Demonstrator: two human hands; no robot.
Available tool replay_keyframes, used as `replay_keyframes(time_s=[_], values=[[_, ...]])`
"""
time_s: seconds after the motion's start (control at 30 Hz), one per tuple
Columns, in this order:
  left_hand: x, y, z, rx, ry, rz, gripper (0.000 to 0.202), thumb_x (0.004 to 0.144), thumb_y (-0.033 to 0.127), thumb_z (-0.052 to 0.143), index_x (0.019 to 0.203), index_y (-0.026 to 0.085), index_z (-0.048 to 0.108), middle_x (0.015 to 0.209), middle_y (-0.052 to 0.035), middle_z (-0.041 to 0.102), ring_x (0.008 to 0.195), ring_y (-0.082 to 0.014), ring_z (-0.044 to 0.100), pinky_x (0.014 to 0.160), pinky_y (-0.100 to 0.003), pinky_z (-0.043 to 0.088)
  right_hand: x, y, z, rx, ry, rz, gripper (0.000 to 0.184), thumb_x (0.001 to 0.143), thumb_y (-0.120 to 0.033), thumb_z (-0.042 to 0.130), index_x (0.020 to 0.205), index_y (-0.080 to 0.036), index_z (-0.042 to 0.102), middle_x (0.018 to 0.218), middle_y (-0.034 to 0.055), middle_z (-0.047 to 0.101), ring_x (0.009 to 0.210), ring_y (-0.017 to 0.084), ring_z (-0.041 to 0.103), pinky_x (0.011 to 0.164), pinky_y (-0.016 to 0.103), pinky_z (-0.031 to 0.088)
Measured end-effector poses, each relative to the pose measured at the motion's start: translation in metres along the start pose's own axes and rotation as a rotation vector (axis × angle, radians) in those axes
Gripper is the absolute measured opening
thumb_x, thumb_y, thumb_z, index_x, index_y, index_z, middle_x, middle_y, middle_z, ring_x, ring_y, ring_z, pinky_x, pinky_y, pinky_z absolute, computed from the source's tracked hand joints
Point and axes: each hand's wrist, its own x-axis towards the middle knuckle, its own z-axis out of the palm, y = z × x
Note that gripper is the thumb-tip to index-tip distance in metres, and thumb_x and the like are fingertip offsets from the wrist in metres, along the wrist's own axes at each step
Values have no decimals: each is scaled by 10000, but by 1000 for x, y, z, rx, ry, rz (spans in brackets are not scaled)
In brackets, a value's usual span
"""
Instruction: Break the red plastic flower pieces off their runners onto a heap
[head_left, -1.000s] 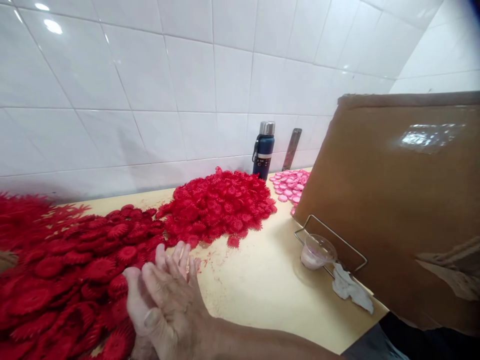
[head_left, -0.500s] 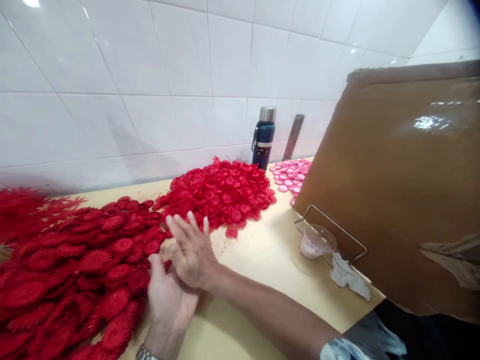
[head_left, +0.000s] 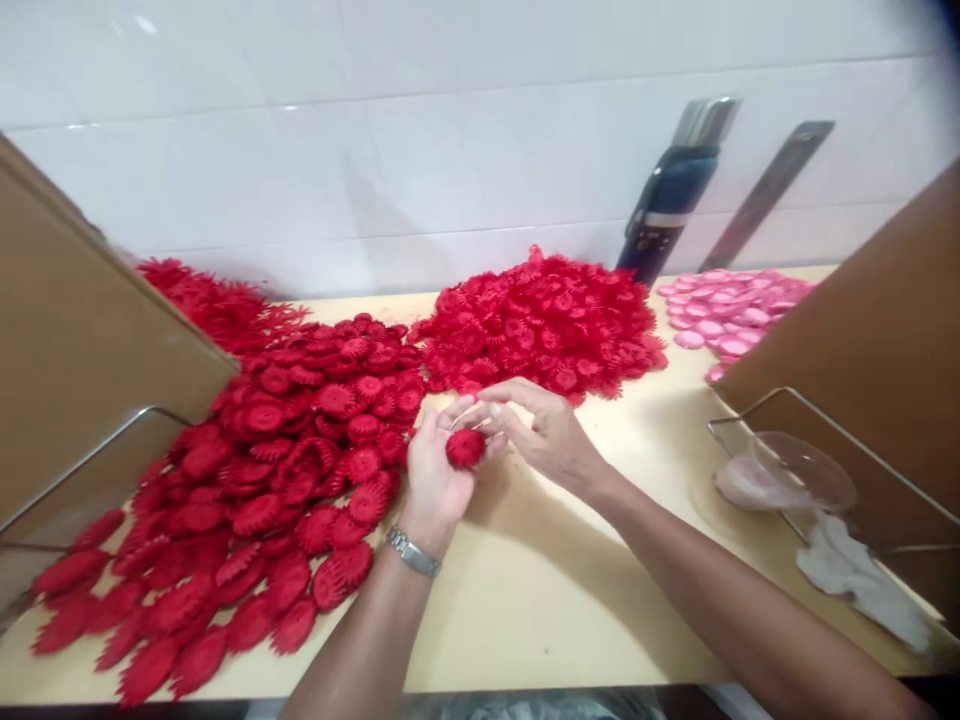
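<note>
My left hand (head_left: 439, 478), palm up, wears a metal watch on its wrist. A dark red round flower piece (head_left: 465, 449) with a toothed edge rests in its curled fingers. Just above that piece, my right hand (head_left: 551, 435) has its thumb and forefinger brought together near the left fingertips. Whatever lies in that pinch is too small or blurred to make out. To the left of my hands spreads a heap of similar dark red toothed discs (head_left: 262, 515). Behind them is a pile of brighter red fringed pieces (head_left: 544, 320).
Cardboard panels (head_left: 82, 290) flank the table on both sides. A blue flask (head_left: 667, 200) leans in view at the wall, near pink discs (head_left: 727, 305). At right are a clear plastic cup (head_left: 802, 480), a wire stand (head_left: 874, 440) and a white cloth (head_left: 859, 580).
My hands, pressed palm to palm before, have come apart. A red flower piece now shows in the left one, and the right one pinches above it. The view has turned left and downward.
</note>
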Motion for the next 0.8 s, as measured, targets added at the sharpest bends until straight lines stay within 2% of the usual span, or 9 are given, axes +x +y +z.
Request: replay_keyframes(time_s=[0.1, 0.2, 0.33, 0.43, 0.5, 0.6, 0.67, 0.8], values=[[-3, -1, 2, 41, -33, 119, 301, 892, 329, 373, 861, 126, 594, 725, -41, 633, 625, -122, 611, 615, -243, 505, -10, 6, -2, -186, -135, -147, 203, 776, -200, 587, 970, -220, 647, 1082, 62, 610, 1037, 193, 549, 911, 383, 447], [-6, -4, 4, 115, -63, 155, 307, 882, 379, 393, 939, 146, 585, 830, -52, 644, 720, -133, 619, 680, -251, 498, -15, 9, 4, -188, -145, -134, 261, 739, -147, 600, 992, -210, 609, 1150, 64, 577, 1061, 188, 532, 888, 369, 458], [-9, -2, 4, 194, -64, 126, 351, 848, 447, 427, 974, 159, 584, 915, -72, 642, 787, -158, 616, 705, -276, 491, -15, 3, 6, -124, -111, -81, 238, 753, -139, 566, 983, -200, 575, 1056, 56, 620, 944, 173, 583, 806, 330, 481], [-14, 5, 3, 303, -57, 147, 290, 828, 386, 486, 919, 144, 617, 923, -65, 639, 823, -146, 603, 704, -236, 482, -13, -4, -3, -152, -141, -78, 150, 808, -186, 512, 931, -186, 597, 924, 48, 640, 809, 158, 586, 709, 291, 466], [-20, 9, 1, 382, -129, 172, 221, 802, 292, 535, 918, 135, 641, 971, -62, 638, 904, -141, 587, 766, -213, 465, -11, -5, -10, -135, -195, -8, 156, 849, -245, 462, 815, -167, 592, 751, 19, 596, 665, 129, 544, 595, 247, 426], [-28, 9, -2, 437, -270, 75, 238, 728, 161, 601, 962, 147, 646, 982, -52, 651, 932, -150, 589, 827, -232, 453, -11, 0, -15, -57, -324, 86, 315, 888, -328, 384, 653, -162, 512, 620, -14, 492, 567, 100, 464, 518, 216, 359], [-32, 6, -4, 437, -244, 18, 245, 693, 123, 619, 935, 152, 644, 909, -45, 666, 853, -149, 612, 783, -249, 476, -12, 4, -14, -63, -360, 120, 376, 896, -373, 352, 598, -166, 453, 582, -21, 444, 537, 91, 428, 493, 209, 325], [-33, 1, -9, 434, -68, 48, 160, 654, 110, 632, 811, 139, 627, 786, -30, 665, 738, -140, 624, 689, -265, 505, -15, 7, -12, -226, -295, 193, 437, 880, -423, 358, 520, -175, 371, 502, -36, 327, 465, 74, 330, 443, 209, 245]])
